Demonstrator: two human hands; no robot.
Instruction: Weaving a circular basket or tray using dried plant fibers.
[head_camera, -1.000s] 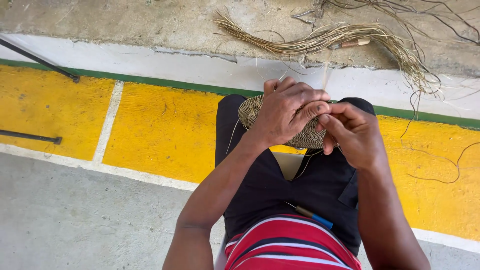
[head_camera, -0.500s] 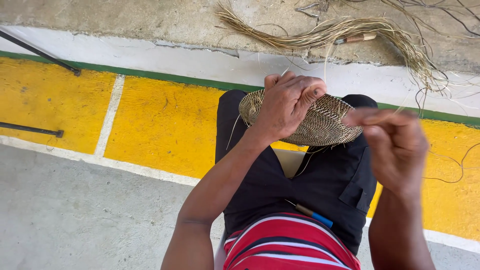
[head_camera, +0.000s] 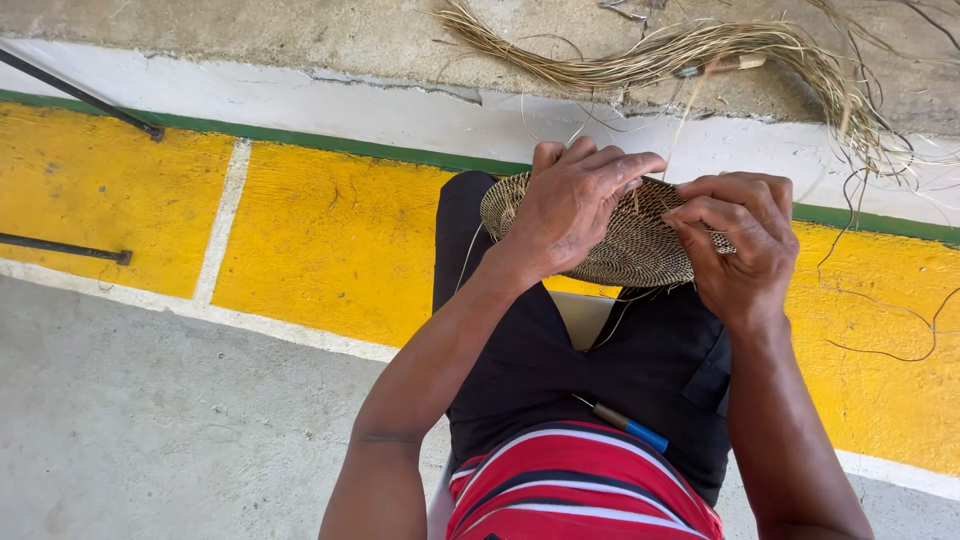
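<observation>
A round woven basket disc (head_camera: 625, 240) of tan fibre with dark rows rests on the person's knees, over black trousers (head_camera: 640, 370), tilted a little toward the far edge. The left hand (head_camera: 575, 205) lies spread across the disc's left and middle part, palm down, fingers curled over the upper rim so its grip is closed on the basket itself. The right hand (head_camera: 740, 245) sits at the disc's right rim, fingers bent tightly together with thumb against forefinger; its grip is narrow and pinched at the rim, on the weave or on a fibre there, though which of the two cannot be told. Thin loose strands (head_camera: 620, 315) hang from under the disc down across the trousers. On the lap, near a red, white and blue striped shirt (head_camera: 580, 485), lies a slim tool with a blue handle (head_camera: 625, 428), apart from both hands. Beyond the knees the floor carries a yellow painted band (head_camera: 330, 240) edged by a green line and a white strip, and on the rough concrete past that lies a bundle of dry grass fibres (head_camera: 680, 55), well apart from the basket. Two dark metal rods (head_camera: 70, 248) cross the yellow at the left.
</observation>
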